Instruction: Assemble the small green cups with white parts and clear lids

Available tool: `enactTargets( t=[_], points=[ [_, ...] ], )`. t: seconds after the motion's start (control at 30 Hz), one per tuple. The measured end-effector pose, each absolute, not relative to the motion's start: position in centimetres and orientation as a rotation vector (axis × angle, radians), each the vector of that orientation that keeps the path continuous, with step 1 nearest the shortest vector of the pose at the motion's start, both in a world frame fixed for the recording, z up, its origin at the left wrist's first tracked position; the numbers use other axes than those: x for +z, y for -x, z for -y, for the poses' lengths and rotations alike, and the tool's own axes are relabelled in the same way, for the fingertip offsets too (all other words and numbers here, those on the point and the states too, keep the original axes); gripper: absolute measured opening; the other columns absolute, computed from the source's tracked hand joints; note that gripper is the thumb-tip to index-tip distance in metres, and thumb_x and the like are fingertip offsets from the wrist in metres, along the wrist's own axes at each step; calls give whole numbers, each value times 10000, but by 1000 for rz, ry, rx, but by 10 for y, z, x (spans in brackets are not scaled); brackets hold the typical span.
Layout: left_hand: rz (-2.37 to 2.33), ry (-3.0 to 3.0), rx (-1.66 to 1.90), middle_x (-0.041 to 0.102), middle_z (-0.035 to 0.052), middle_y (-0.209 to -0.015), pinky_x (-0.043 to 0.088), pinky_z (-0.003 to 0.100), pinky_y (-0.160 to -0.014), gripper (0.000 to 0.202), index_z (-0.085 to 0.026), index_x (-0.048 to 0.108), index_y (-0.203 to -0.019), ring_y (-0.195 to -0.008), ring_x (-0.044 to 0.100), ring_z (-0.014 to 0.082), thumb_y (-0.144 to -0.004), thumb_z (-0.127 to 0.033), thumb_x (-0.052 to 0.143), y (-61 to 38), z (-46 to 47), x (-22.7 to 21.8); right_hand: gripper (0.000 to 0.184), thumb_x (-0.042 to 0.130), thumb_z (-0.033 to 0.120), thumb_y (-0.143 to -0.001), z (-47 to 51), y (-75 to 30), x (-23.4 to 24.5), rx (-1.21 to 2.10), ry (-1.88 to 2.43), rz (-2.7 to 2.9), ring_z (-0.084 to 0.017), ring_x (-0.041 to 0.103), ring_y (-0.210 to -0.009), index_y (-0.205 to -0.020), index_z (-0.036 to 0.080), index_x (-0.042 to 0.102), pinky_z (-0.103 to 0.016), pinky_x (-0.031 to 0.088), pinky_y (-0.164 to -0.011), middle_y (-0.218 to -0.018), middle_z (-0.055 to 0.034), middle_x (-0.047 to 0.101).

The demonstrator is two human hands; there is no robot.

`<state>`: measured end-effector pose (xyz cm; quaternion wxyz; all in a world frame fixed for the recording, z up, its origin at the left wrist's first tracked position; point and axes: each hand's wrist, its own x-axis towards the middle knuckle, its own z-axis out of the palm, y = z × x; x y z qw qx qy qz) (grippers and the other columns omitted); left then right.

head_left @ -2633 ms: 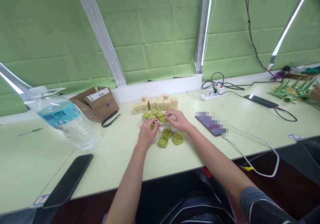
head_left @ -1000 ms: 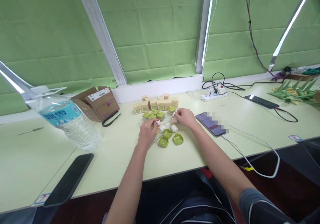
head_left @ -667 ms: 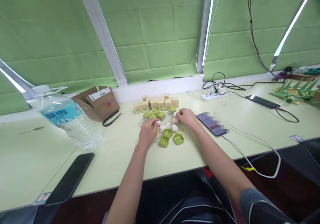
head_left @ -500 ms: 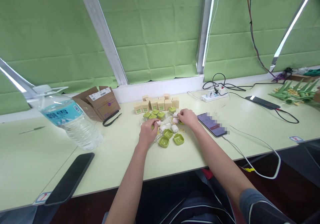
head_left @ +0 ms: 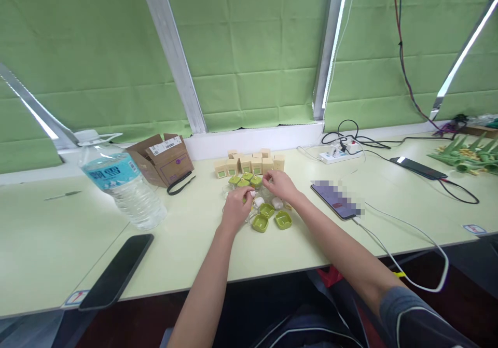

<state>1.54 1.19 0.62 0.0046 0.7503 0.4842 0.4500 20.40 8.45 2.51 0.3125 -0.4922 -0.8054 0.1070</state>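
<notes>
My left hand [head_left: 235, 210] and my right hand [head_left: 278, 184] meet over a cluster of small green cases [head_left: 268, 217] on the pale green desk [head_left: 187, 234]. Each hand's fingers are pinched together on a small piece that I cannot make out; something white [head_left: 252, 193] shows at the left fingertips. White earbud-like pieces [head_left: 277, 202] lie among the cases. More green cases [head_left: 245, 180] sit just behind the hands. A row of small tan boxes [head_left: 249, 164] with green labels stands beyond them.
A big water bottle [head_left: 122, 184] lies at the left beside an open cardboard box [head_left: 163, 158]. A dark phone [head_left: 119, 270] rests near the front edge. Right of my hands lie a charging phone [head_left: 336, 200], a power strip [head_left: 337, 155], another phone [head_left: 418, 166] and green plastic parts [head_left: 465, 156].
My right hand has come left from the white pieces to meet the left hand over the cases. The view has shifted a little, so everything sits further right.
</notes>
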Motion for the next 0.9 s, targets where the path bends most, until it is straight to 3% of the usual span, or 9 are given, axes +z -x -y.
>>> enactTargets(
  t=[0.27, 0.67, 0.9],
  points=[
    [-1521, -2391, 1356, 780, 38, -981, 539, 376, -861, 220, -214, 711, -964, -896, 718, 212, -937, -183, 496, -15, -12, 5, 258, 595, 330, -944, -105, -173, 38, 211, 1422, 2226, -236, 653, -1036, -1125, 175, 695, -277, 455, -816, -1136, -110, 744],
    [-1538, -2389, 1355, 779, 41, -985, 535, 390, -870, 219, -220, 705, -962, -913, 718, 217, -936, -176, 492, -15, -12, 5, 210, 554, 271, -984, -108, -166, 34, 197, 1427, 2166, -220, 669, -979, -953, 198, 749, -277, 468, -813, -1037, -93, 759],
    [-1542, -2369, 1430, 746, 54, -1078, 523, 378, -893, 255, -214, 674, -1094, -965, 687, 209, -953, -151, 470, -16, -11, 6, 178, 614, 301, -952, -98, -182, 35, 585, 1041, 1839, -169, 697, -927, -958, 172, 736, -286, 524, -883, -995, -54, 770]
  ],
)
